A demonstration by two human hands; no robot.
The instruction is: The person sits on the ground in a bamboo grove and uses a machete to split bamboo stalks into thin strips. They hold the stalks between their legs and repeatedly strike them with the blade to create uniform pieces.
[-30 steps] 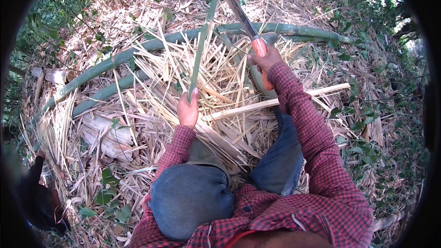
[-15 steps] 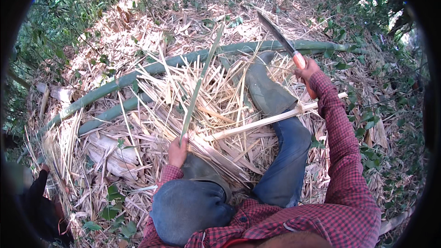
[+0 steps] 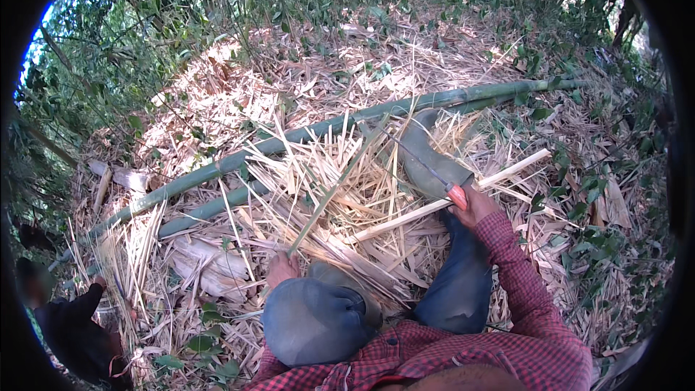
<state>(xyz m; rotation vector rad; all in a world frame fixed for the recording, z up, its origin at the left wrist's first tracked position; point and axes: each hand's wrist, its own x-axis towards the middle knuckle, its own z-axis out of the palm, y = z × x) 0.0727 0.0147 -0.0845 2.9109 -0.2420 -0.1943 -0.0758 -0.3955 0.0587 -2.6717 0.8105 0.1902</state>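
Observation:
My left hand (image 3: pixel 282 269), beside my bent left knee, is closed round the near end of a long green bamboo strip (image 3: pixel 327 199). The strip slants up and away to the right over a heap of pale split bamboo (image 3: pixel 347 166). In my right hand (image 3: pixel 476 207) is a machete (image 3: pixel 423 162), gripped by its orange-red handle. Its narrow blade points up and left, the tip near the strip's far end; whether they touch I cannot tell. A pale bamboo stick (image 3: pixel 402 225) lies across below the right hand, over my right leg.
A long green bamboo pole (image 3: pixel 304 134) runs across behind the heap, with a shorter pole (image 3: pixel 210 208) in front at left. My booted right foot (image 3: pixel 427 152) stretches toward the long pole. A person in dark clothes (image 3: pixel 76 329) is at lower left. Dry leaf litter surrounds everything.
My right hand has come down and slightly left, bringing the raised machete low toward the strip. The strip now leans further right. The view has shifted, showing more undergrowth at the top.

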